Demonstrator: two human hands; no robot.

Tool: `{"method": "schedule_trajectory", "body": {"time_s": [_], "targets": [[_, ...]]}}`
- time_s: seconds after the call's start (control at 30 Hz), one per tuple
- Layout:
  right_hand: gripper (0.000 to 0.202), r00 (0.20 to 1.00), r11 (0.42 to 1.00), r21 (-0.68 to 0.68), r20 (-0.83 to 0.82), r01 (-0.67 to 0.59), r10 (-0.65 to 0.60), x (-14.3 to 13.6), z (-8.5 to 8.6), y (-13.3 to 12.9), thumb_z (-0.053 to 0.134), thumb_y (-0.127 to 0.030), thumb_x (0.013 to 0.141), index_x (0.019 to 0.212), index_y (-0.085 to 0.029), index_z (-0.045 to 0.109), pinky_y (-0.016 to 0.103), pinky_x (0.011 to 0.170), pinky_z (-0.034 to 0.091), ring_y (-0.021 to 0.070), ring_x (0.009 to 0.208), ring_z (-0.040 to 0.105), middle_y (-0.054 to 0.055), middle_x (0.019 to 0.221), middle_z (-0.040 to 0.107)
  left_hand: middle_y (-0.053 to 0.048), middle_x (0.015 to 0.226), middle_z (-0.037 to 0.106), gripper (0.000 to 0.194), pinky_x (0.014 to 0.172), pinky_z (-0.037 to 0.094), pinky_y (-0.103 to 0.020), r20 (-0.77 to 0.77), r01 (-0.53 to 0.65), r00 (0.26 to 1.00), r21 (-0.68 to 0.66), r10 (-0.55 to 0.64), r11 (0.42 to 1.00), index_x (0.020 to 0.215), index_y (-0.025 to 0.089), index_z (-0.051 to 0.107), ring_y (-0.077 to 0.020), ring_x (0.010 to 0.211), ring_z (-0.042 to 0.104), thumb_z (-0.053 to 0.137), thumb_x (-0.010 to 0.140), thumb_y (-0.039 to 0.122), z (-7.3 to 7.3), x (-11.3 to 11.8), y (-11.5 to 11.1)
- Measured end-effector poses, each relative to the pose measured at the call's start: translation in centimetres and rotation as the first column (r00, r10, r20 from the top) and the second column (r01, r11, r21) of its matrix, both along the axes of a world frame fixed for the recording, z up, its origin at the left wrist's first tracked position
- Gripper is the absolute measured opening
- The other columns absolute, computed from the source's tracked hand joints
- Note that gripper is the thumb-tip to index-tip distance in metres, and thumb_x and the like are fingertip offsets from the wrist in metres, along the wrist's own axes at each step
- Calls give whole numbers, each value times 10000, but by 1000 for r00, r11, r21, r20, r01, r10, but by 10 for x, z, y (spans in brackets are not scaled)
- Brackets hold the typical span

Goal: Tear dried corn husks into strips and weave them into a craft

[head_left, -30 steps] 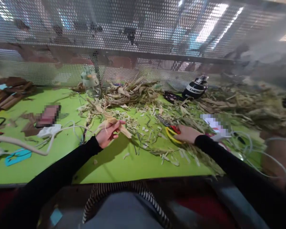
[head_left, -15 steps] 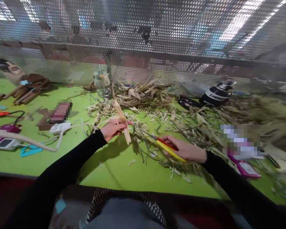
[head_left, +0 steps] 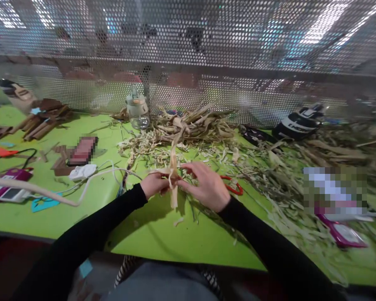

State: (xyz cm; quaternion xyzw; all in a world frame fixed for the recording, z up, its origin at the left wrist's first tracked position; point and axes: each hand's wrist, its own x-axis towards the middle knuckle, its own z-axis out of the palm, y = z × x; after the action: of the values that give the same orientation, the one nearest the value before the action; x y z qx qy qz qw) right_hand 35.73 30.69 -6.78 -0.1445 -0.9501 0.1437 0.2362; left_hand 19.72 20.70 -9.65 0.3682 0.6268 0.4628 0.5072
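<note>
A pale dried corn husk (head_left: pixel 173 161) is pinched between the fingers and thumb of my left hand (head_left: pixel 155 184), its long end pointing away and a short end hanging below. From the other side my right hand (head_left: pixel 205 184) reaches the same husk, its thumb and forefinger at the bunched middle; their exact hold is partly hidden. Scissors lie on the table behind my right wrist, only a red handle loop (head_left: pixel 236 187) showing. Loose husk scraps (head_left: pixel 153 152) are scattered beyond both hands.
A heap of husks (head_left: pixel 203 123) lies against the perforated metal screen (head_left: pixel 97 94), beside a clear bottle (head_left: pixel 138 110). On the left are a phone (head_left: pixel 83 150), a white cable plug (head_left: pixel 83 172) and brown rolled pieces (head_left: pixel 47 121). A black bottle (head_left: pixel 297 123) and more husk strips (head_left: pixel 282 200) occupy the right.
My right hand has let go of the scissors, now on the table, and moved left to the husk. My left hand has shifted slightly right, and the husk stands more upright in view.
</note>
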Motion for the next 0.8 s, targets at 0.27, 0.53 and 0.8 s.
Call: {"method": "schedule_trajectory", "body": {"time_s": [0.27, 0.53, 0.8], "targets": [[213, 959, 949, -313, -279, -45, -47, -29, -14, 5, 591, -357, 846, 733, -176, 581, 253, 575, 402, 127, 615, 494, 19, 700, 561, 37, 487, 534, 215, 374, 414, -167, 97, 70, 992, 94, -79, 993, 835, 94, 666, -65, 398, 490, 681, 733, 284, -10, 6, -2], [214, 904, 671, -710, -404, -216, -137, -29, -20, 6, 691, -339, 758, 732, -179, 551, 213, 537, 409, 83, 571, 471, -35, 667, 513, -48, 713, 691, 377, 558, 537, -190, 311, 41, 948, 103, -71, 994, 849, 112, 625, -94, 578, 644, 760, 645, 399, -3, 10, -4], [100, 888, 934, -335, -457, -121, -49, -21, -18, 0, 650, -231, 807, 857, -212, 566, 238, 553, 430, 114, 670, 508, 5, 842, 551, -43, 674, 688, 358, 567, 548, -200, 309, -53, 951, 99, 20, 994, 881, 132, 589, -109, 566, 662, 655, 751, 459, -1, 11, -2]]}}
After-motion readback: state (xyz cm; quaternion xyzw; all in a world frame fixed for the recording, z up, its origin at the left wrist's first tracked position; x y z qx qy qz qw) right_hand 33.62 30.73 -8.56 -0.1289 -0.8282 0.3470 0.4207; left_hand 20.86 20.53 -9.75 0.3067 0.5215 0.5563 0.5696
